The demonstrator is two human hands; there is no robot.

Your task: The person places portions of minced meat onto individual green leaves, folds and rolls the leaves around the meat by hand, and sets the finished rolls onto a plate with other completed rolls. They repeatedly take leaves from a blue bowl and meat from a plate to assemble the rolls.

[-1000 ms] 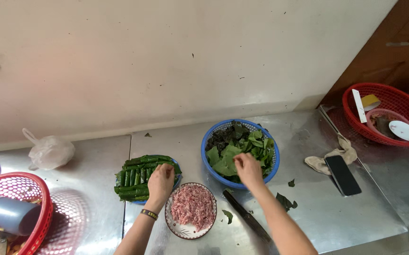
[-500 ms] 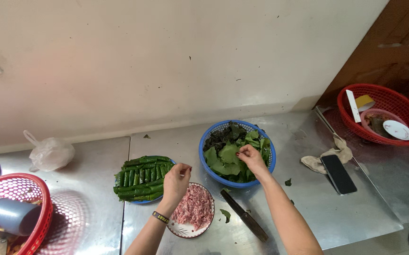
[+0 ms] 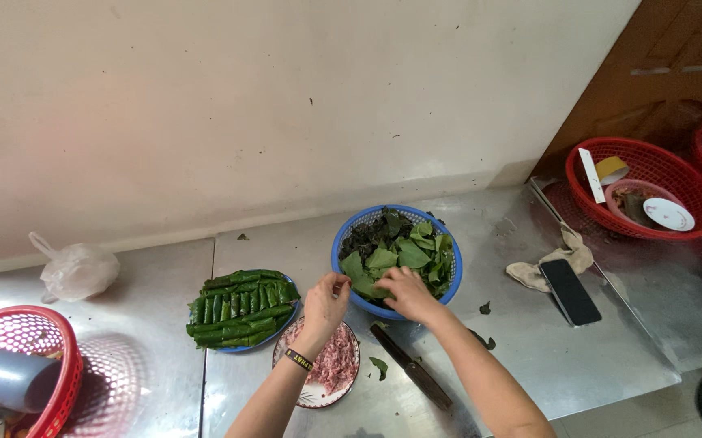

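A blue basket (image 3: pixel 343 243) of loose green leaves stands at mid-counter. My right hand (image 3: pixel 406 294) rests on its near rim, fingers closed on a broad green leaf (image 3: pixel 359 280). My left hand (image 3: pixel 326 304), with a dark wristband, has come to the same leaf and pinches its left edge. Just below the left hand is a patterned plate (image 3: pixel 310 393) of pink minced meat. Left of that, a blue plate (image 3: pixel 237 347) carries several tightly rolled green leaves.
A dark-handled knife (image 3: pixel 416 373) lies by my right forearm, with leaf scraps around it. A black phone (image 3: pixel 570 292) and crumpled cloth (image 3: pixel 533 272) lie to the right. Red baskets (image 3: pixel 691 223) (image 3: pixel 38 341) stand at both ends, and a plastic bag (image 3: pixel 79 272) sits at back left.
My left hand moved right from the plate of rolls, over the meat plate, to the basket's rim. My right hand drew back from the basket's middle to its near edge.
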